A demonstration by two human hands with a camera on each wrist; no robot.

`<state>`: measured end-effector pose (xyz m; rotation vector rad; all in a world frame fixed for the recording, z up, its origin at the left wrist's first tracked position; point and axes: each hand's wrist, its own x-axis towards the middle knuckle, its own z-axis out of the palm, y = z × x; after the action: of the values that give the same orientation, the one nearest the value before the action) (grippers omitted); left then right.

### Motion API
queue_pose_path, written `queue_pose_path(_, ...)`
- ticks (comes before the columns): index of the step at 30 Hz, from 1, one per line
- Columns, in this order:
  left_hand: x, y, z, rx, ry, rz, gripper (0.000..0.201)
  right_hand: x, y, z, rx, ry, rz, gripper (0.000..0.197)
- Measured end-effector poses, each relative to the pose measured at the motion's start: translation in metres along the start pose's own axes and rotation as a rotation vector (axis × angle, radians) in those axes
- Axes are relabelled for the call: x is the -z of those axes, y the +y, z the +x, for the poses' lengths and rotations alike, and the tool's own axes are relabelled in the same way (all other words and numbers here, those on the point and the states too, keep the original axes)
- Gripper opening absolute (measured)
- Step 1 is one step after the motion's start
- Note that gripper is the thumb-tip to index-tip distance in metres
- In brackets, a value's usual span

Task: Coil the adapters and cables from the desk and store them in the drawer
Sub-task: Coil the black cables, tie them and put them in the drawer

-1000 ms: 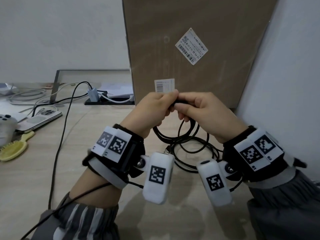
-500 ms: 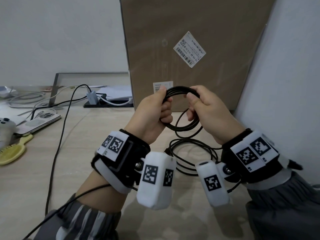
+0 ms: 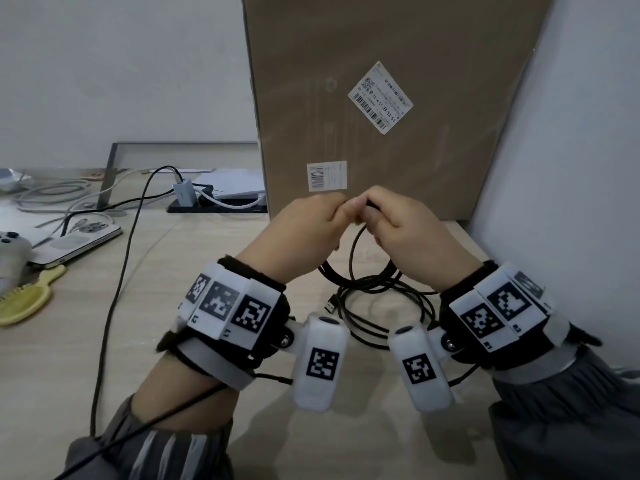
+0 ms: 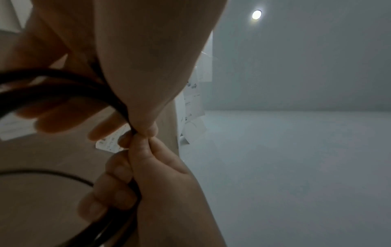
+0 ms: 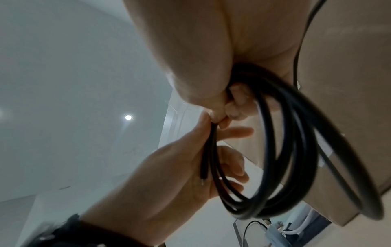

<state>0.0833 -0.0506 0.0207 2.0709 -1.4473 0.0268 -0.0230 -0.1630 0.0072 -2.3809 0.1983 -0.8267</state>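
- While the head view hides the fingertips behind the knuckles, the right wrist view shows the black cable [image 5: 296, 167] wound in several loops, with a bare plug end lying across the palm of the left hand [image 5: 190, 167].
- Only the head view shows the rest of that cable lying in loose turns on the desk [image 3: 173, 341], in front of the cardboard box [image 3: 398, 98], its USB plug [image 3: 330, 304] on the desk.
- Left hand [image 3: 308, 230]: fingers curled, pinching the coil at its top.
- Right hand [image 3: 401, 226]: fingers curled round the same bundle, touching the left hand.
- Both hands are raised in front of the box.
- Left of the box: one phone [image 3: 78, 242], one yellow hairbrush [image 3: 24, 303], one grey charger [image 3: 183, 192].
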Motion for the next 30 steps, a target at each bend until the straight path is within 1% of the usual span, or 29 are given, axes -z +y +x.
queue_pose_path(2,0.003,-0.001,0.0,-0.011,-0.006,0.027,0.042,-0.002,-0.002,-0.001,0.013,-0.043,-0.032,0.016)
queue_pose_path(4,0.002,0.0,0.0,0.017,-0.015,-0.085,0.043,-0.005,-0.005,-0.001,0.015,-0.064,-0.027,0.014)
queue_pose_path(6,0.0,-0.001,0.002,0.06,0.02,-0.162,0.048,-0.007,-0.003,0.001,-0.02,-0.05,0.056,0.016)
queue_pose_path(8,-0.002,-0.002,0.005,0.08,0.058,-0.097,0.053,-0.01,-0.001,0.002,-0.093,-0.042,0.18,0.021)
queue_pose_path(10,-0.004,-0.005,0.006,0.094,0.071,-0.02,0.056,-0.016,-0.003,0.002,-0.171,-0.059,0.252,0.023)
queue_pose_path(13,-0.003,-0.008,0.007,0.137,0.08,0.02,0.057,-0.022,-0.003,0.001,-0.227,-0.043,0.315,0.008)
queue_pose_path(14,-0.003,-0.009,0.007,0.155,0.104,-0.025,0.056,-0.021,-0.003,0.001,-0.243,-0.03,0.34,0.01)
queue_pose_path(17,-0.004,-0.015,0.01,0.193,0.234,-0.368,0.051,-0.014,-0.002,0.002,-0.227,-0.002,0.412,0.011)
queue_pose_path(20,-0.006,-0.014,0.012,0.245,0.424,-0.699,0.048,-0.012,-0.005,0.001,-0.181,0.032,0.43,0.018)
queue_pose_path(22,-0.008,-0.006,0.011,0.289,0.496,-0.947,0.046,-0.016,-0.009,-0.001,-0.176,0.054,0.466,0.023)
queue_pose_path(24,-0.011,0.002,0.011,0.31,0.51,-1.13,0.045,-0.019,-0.011,0.0,-0.174,0.105,0.528,0.027)
queue_pose_path(26,-0.015,0.008,0.012,0.32,0.489,-1.255,0.046,-0.019,-0.013,0.002,-0.151,0.187,0.583,0.026)
queue_pose_path(28,-0.02,0.011,0.012,0.336,0.427,-1.346,0.047,-0.014,-0.013,0.003,-0.141,0.237,0.645,0.026)
queue_pose_path(30,-0.022,0.011,0.012,0.333,0.34,-1.346,0.048,-0.007,-0.011,0.004,-0.149,0.254,0.659,0.027)
